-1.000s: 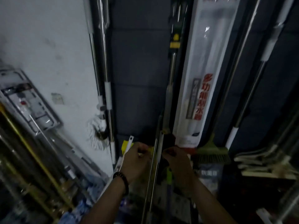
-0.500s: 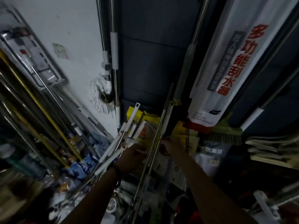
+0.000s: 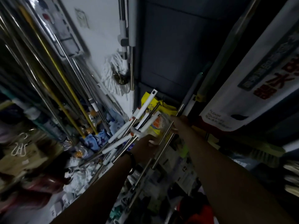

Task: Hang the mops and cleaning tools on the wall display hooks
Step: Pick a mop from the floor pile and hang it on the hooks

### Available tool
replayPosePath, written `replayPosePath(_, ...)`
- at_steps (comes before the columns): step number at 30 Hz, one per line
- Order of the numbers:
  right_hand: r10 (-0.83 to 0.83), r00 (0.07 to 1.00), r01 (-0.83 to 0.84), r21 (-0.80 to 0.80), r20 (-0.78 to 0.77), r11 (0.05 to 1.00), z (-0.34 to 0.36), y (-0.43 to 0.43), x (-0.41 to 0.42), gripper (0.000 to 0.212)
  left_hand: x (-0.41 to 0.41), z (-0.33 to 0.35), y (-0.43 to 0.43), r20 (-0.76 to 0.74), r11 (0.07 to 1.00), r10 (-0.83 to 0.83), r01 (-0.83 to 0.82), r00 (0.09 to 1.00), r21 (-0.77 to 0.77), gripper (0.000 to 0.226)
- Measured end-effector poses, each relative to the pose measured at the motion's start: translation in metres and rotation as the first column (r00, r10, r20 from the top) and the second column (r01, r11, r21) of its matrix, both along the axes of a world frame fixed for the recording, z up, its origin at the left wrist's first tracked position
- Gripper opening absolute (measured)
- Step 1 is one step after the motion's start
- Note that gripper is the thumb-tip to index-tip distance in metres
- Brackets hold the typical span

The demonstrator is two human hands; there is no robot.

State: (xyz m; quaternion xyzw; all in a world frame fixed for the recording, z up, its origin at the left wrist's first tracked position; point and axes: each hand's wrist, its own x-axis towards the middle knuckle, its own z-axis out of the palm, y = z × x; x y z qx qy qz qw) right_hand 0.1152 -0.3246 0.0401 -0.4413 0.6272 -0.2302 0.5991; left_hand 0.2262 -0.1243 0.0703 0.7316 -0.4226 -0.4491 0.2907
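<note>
A long steel pole (image 3: 163, 143) with a grey grip near its top runs diagonally up the middle of the head view toward the dark wall panel (image 3: 169, 50). My left hand (image 3: 146, 145) is closed around the pole low down. My right hand (image 3: 178, 122) grips the same pole higher up, below its grey grip. A bundle of white-handled poles (image 3: 129, 135) leans just left of my left hand. A white string mop (image 3: 115, 75) hangs on the wall above the bundle.
A white packaged squeegee with red lettering (image 3: 252, 78) hangs at the right. Steel and yellow poles (image 3: 53, 67) lean at the left. A yellow bag (image 3: 155, 107) and packaged goods fill the floor below. A green broom head (image 3: 265, 151) sits at the right.
The view has tilted down toward the floor clutter. Both hands stay on the steel pole, and my right hand now sits farther up it than my left.
</note>
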Motion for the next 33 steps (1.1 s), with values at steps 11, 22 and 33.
replayPosePath(11, 0.267, 0.948, -0.302, -0.231, -0.173, 0.925, -0.037, 0.038, 0.042, 0.037, 0.018, -0.03, 0.024, -0.172, 0.989, 0.114, -0.095, 0.979, 0.115, 0.026)
replayPosePath(22, 0.43, 0.869, -0.442, 0.007, -0.246, 0.897, -0.119, 0.194, 0.029, 0.036, 0.04, -0.062, 0.118, -0.29, 0.934, 0.29, -0.203, 0.912, 0.294, 0.009)
replayPosePath(33, 0.35, 0.896, -0.425, -0.295, -0.275, 0.856, -0.02, 0.318, 0.062, 0.041, 0.09, -0.094, 0.286, -0.412, 0.922, 0.291, -0.137, 0.864, 0.363, 0.013)
